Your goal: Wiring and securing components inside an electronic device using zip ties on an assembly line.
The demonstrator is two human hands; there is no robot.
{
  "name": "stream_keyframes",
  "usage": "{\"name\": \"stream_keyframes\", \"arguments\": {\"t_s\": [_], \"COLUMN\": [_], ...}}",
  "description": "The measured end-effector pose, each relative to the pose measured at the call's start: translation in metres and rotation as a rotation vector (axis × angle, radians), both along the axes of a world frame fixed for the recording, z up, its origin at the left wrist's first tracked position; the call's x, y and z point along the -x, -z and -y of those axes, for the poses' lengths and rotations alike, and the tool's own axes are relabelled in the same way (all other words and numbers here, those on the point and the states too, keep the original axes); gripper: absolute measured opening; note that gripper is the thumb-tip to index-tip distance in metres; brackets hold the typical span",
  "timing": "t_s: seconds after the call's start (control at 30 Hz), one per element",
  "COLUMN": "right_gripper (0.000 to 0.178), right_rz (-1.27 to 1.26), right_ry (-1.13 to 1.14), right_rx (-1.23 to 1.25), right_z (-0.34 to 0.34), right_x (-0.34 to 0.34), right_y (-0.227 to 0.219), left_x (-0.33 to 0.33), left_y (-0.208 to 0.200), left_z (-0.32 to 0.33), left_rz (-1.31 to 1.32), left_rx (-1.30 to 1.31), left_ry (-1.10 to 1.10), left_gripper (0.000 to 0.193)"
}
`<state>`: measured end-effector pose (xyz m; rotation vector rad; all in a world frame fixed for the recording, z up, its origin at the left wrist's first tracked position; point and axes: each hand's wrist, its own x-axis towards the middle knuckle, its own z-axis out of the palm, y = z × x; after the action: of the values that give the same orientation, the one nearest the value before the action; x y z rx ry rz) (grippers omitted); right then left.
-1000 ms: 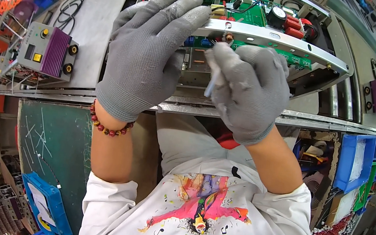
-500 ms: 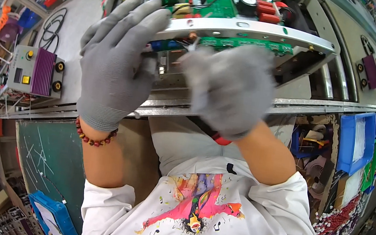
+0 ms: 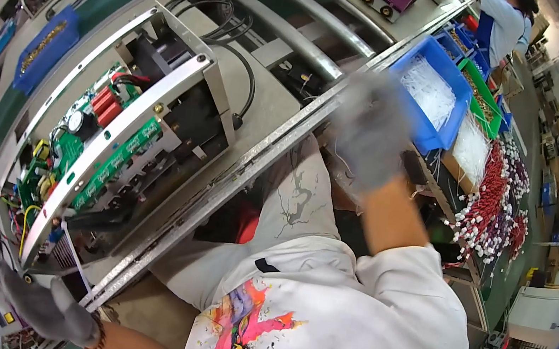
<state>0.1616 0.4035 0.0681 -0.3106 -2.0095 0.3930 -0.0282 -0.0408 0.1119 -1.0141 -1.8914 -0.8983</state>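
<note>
Left grip loosely open beside the metal chassis; right grip blurred near the blue bin.
The left appears empty; the right's hold I cannot tell. The chassis, on the counter, is probably heavy, stiff, best held by its rails, sparing fragile green boards; white strips look light, bendy.
</note>
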Motion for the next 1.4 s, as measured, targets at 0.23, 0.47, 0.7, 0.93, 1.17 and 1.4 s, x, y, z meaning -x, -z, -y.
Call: {"name": "stream_keyframes", "arguments": {"t_s": [0.23,0.47,0.7,0.93,1.17,1.4], "right_gripper": [0.049,0.026,0.043,0.038,0.027,0.011], "right_rz": [1.312,1.229,0.67,0.337,0.546,0.849], "right_ry": [0.702,0.639,0.955,0.213,-0.671,-1.018], "right_rx": [0.066,-0.182,0.272,0.186,0.011,-0.258], "right_z": [-0.367,-0.456,-0.448,-0.293,0.037,0.225], "right_x": [-0.179,-0.206,-0.223,-0.077,0.139,0.239], "right_y": [0.073,0.12,0.057,-0.058,-0.158,-0.192], "left_x": [-0.012,0.011,0.029,0.054,0.059,0.075], "left_y": [-0.008,-0.061,-0.101,-0.107,-0.112,-0.092], "left_z": [0.005,0.011,0.006,0.014,0.023,0.048], "left_rz": [0.384,0.414,0.422,0.487,0.571,0.664], "left_rx": [-0.549,0.317,0.53,0.683,0.732,0.484], "left_ry": [-0.341,-0.569,-0.319,-0.113,-0.083,0.124], "left_gripper": [0.048,0.034,0.018,0.022,0.024,0.03]}}
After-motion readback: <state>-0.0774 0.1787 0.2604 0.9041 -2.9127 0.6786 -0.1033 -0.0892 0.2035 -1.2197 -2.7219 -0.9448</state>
